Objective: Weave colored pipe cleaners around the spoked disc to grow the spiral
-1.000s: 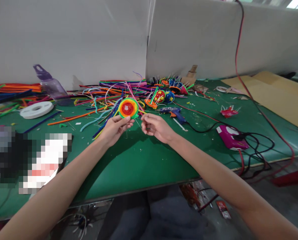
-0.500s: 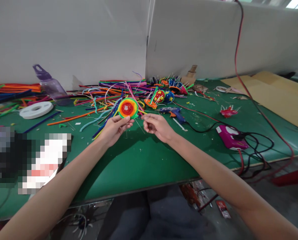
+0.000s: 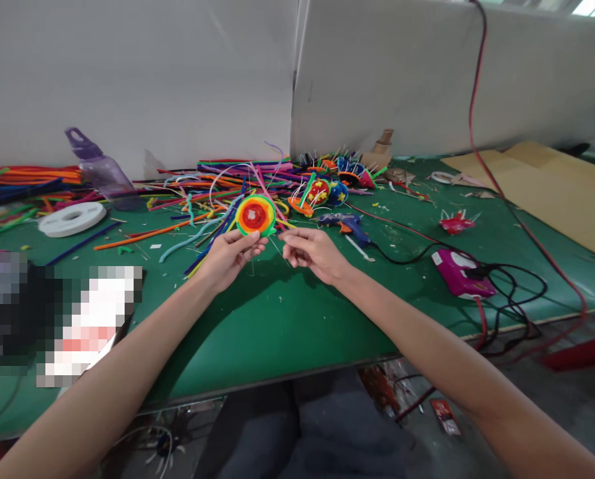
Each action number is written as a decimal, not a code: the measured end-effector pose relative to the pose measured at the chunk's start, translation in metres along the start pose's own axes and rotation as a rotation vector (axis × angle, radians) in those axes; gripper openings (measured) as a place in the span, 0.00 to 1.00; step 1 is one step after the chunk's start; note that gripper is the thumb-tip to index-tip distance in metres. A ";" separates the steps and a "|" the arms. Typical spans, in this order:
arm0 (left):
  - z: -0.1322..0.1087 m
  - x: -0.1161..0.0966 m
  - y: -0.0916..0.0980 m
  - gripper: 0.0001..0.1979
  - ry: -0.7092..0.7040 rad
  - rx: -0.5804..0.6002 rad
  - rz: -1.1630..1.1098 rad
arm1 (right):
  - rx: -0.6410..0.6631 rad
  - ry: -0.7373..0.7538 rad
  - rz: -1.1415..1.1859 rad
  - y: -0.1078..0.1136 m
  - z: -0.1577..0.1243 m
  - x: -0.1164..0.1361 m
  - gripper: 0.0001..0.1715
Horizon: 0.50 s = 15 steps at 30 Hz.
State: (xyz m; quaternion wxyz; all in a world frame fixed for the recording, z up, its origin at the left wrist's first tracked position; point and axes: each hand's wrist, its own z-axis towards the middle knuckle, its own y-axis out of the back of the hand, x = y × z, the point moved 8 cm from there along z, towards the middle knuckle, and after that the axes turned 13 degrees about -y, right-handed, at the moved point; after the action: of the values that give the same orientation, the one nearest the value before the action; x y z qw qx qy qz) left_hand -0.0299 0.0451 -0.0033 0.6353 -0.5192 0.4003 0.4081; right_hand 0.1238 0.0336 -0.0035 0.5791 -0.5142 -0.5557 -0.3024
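Observation:
My left hand (image 3: 234, 258) is closed on a round coiled disc (image 3: 255, 216), thumb on its front face near the lower edge. The disc looks wound from pipe cleaners, with green, yellow, orange and red rings and a pale spot in the middle. My right hand (image 3: 311, 251) is in a pinch just to the right of the disc's lower edge. Thin pale strands show by its fingertips, but whether the pinch holds one is too small to tell. Behind both hands lies a heap of coloured pipe cleaners (image 3: 217, 183). A blue glue gun (image 3: 354, 227) rests to the right.
Starry ornaments (image 3: 319, 192) are piled behind the glue gun. A white spool (image 3: 72, 219) and a purple bottle (image 3: 105, 174) are at the left. On the right are a magenta power box (image 3: 461, 274) with looped cables, a red spiky piece (image 3: 457, 223) and brown card (image 3: 551, 193).
My right hand has shifted slightly left, its fingertips closer to the disc's edge. My left hand and the disc have stayed in place.

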 end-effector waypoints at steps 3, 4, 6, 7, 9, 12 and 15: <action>0.000 0.000 -0.001 0.05 0.004 0.003 -0.012 | -0.006 0.001 -0.012 0.000 -0.001 0.001 0.12; 0.000 0.000 -0.001 0.05 0.003 0.004 -0.016 | -0.006 -0.003 -0.014 -0.001 -0.001 0.001 0.12; 0.000 0.000 -0.001 0.05 -0.001 0.008 -0.023 | -0.001 -0.018 -0.007 -0.002 -0.002 0.001 0.10; 0.000 0.001 -0.001 0.05 -0.002 0.009 -0.023 | 0.001 -0.024 0.000 -0.002 -0.002 0.001 0.09; 0.001 0.001 0.000 0.05 -0.003 0.007 -0.018 | 0.004 -0.030 0.015 -0.002 -0.003 0.001 0.07; 0.001 0.000 0.001 0.05 -0.002 -0.004 -0.004 | 0.005 -0.032 0.028 -0.002 -0.002 0.001 0.06; 0.001 0.000 0.001 0.04 -0.002 -0.008 0.000 | 0.020 -0.034 0.043 -0.003 -0.001 0.000 0.06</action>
State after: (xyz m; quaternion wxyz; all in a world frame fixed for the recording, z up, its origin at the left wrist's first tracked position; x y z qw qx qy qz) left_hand -0.0303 0.0461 -0.0036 0.6337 -0.5212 0.3982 0.4101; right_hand 0.1213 0.0314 -0.0021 0.5809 -0.5254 -0.5573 -0.2755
